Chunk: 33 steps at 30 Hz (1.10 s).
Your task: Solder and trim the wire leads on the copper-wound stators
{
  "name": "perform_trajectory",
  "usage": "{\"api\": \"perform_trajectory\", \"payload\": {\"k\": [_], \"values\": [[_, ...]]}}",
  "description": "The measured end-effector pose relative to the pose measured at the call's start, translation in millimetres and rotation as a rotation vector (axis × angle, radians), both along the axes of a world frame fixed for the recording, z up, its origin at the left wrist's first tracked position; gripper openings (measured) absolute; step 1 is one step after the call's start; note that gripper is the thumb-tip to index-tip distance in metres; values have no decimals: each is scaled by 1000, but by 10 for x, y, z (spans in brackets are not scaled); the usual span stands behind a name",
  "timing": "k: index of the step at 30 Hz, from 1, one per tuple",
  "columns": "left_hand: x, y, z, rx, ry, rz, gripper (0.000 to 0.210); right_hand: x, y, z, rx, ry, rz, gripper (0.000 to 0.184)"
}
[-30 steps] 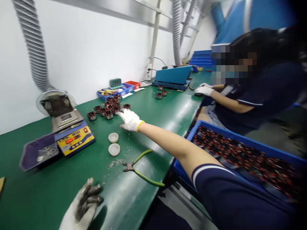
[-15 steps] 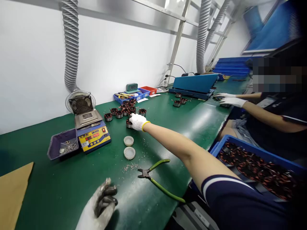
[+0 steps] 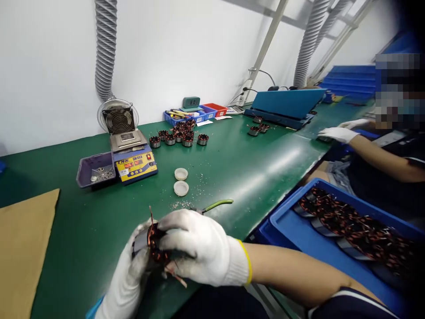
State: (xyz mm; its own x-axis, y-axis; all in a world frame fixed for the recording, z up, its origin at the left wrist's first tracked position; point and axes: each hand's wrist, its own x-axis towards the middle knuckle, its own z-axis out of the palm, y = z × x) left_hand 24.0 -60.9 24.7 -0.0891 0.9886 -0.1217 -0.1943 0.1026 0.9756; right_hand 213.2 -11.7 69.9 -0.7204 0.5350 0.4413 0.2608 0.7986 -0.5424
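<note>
Near the front edge of the table I hold a motor stator (image 3: 142,242) between both gloved hands. It has a silver steel ring, dark slots and copper windings, with loose wire ends sticking out. My left hand (image 3: 129,268) grips the ring from the left. My right hand (image 3: 203,248) is closed on the winding side, its fingertips partly hidden behind the stator. Just behind it lie cutting pliers (image 3: 218,204) with green handles, partly covered by that hand. Two small white round dishes (image 3: 181,188) stand farther back beside scattered copper bits.
Several more stators (image 3: 187,141) are grouped at the back. A yellow-and-blue solder pot unit (image 3: 137,166) stands left, beside a purple tray (image 3: 97,181). Cardboard (image 3: 26,239) lies far left. On the right, a blue bin (image 3: 282,217) holds stators; a co-worker's gloved hand (image 3: 337,134) is beyond.
My right hand has come back from the stator group to the near edge. My left hand, empty with curled fingers before, now grips a stator. The view has shifted.
</note>
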Motion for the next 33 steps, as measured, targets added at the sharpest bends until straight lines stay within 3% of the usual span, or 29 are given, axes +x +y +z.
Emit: {"api": "perform_trajectory", "payload": {"k": [3, 5, 7, 9, 13, 16, 18, 20, 22, 24, 26, 28, 30, 33], "values": [[-116, 50, -51, 177, 314, 172, 66, 104, 70, -16, -515, 28, -117, 76], [-191, 87, -108, 336, 591, 204, 68, 148, 141, -79, -935, 127, -103, 77], [-247, 117, -143, 534, 869, 181, 66, 127, 185, -182, -1228, 279, -76, 72], [-286, 145, -148, 687, 1096, 159, 61, 52, 195, -286, -1343, 360, -75, 69], [-336, 197, -141, 918, 1382, 142, 49, -104, 181, -368, -1341, 308, -147, 57], [-331, 209, -133, 933, 1417, 103, 44, -101, 195, -323, -1220, 210, -210, 39], [-291, 198, -92, 778, 1258, 80, 49, -33, 214, -263, -886, 97, -213, 29], [-229, 173, -22, 423, 924, -31, 57, 56, 228, -184, -363, -25, -169, 25], [-165, 138, 50, -4, 439, -177, 54, 130, 226, -93, 108, -151, -61, 26], [-113, 102, 96, -325, -34, -272, 43, 173, 211, -9, 360, -286, 66, 28], [-85, 76, 112, -490, -362, -287, 36, 187, 194, 43, 434, -342, 156, 29], [-90, 69, 120, -548, -547, -277, 28, 187, 183, 56, 424, -279, 169, 30], [-132, 77, 136, -555, -680, -251, 26, 183, 174, 53, 428, -195, 141, 31], [-213, 91, 167, -506, -800, -213, 28, 163, 134, 83, 511, -245, 49, 30]]}}
